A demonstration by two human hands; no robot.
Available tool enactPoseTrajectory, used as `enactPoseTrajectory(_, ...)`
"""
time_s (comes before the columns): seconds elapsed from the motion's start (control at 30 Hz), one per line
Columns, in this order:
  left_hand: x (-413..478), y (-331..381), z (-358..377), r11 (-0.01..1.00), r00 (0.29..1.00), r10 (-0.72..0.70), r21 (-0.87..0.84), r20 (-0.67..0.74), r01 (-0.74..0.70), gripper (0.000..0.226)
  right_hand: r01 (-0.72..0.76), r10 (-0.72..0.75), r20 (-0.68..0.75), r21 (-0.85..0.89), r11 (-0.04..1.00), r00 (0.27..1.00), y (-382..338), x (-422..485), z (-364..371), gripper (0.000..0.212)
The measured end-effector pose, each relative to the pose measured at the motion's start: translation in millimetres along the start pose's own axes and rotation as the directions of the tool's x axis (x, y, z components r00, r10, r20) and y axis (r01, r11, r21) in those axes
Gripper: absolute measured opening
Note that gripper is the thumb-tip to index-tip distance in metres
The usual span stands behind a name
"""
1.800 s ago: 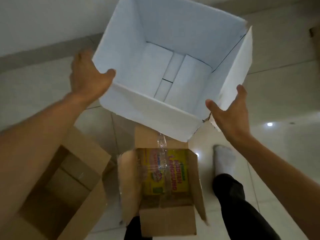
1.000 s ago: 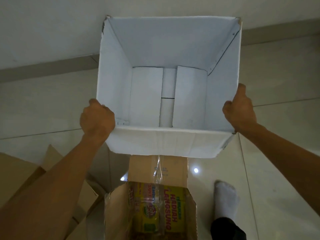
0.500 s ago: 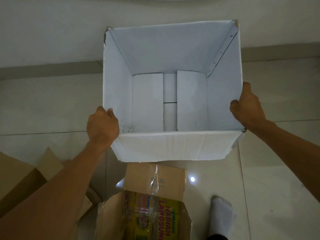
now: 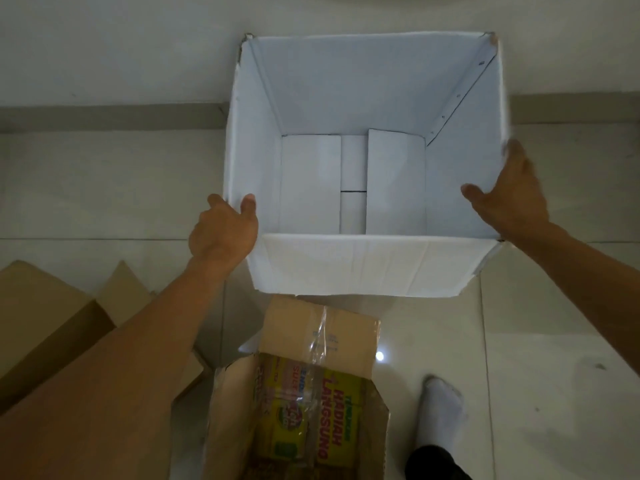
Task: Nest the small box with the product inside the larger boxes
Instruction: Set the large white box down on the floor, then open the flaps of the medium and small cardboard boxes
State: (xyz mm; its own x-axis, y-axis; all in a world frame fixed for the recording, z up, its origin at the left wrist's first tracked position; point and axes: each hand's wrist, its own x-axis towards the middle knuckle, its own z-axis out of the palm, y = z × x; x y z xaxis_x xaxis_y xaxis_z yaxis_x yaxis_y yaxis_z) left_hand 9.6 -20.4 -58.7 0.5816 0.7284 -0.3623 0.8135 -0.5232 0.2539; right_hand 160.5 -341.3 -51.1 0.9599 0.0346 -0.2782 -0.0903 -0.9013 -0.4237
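Observation:
The large white box (image 4: pixel 363 265) stands upright on the floor, its top open and nothing inside. My left hand (image 4: pixel 223 233) holds its near-left rim, thumb inside the wall and fingers outside. My right hand (image 4: pixel 512 199) lies against the right wall with its fingers spread and blurred, thumb over the rim, not gripping. In front of the white box the small brown box (image 4: pixel 239 427) sits with its flaps open. A yellow product package (image 4: pixel 332 407) with red lettering lies inside it, under a strip of clear tape.
Another brown cardboard box (image 4: pixel 52 327) lies at the left, partly hidden by my left forearm. My foot in a white sock (image 4: pixel 440 407) rests on the tiles right of the small box. A wall with a grey skirting (image 4: pixel 104 116) runs behind the white box.
The white box has come down from a tilted carry and now rests on the floor. My right hand has opened from its grip on the rim; the left hand's grip has loosened.

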Motion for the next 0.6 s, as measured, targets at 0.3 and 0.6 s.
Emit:
enactPoseTrajectory(0.3, -73.7, -93.2, -24.3, 0.882, 0.989, 0.101, -0.451, -0.106, -0.139, 0.039, 0.475, -0.475, -0.032, -0.004, 0.880, 0.880, -95.9, -136.6, 26.2, 0.054)
enactPoseTrajectory(0.6, -126.6, -218.4, -72.3, 0.821, 0.998, 0.047, -0.568, -0.031, -0.057, 0.035, 0.396, -0.412, 0.226, 0.114, 0.911, 0.883, -151.3, -284.2, 92.7, 0.052)
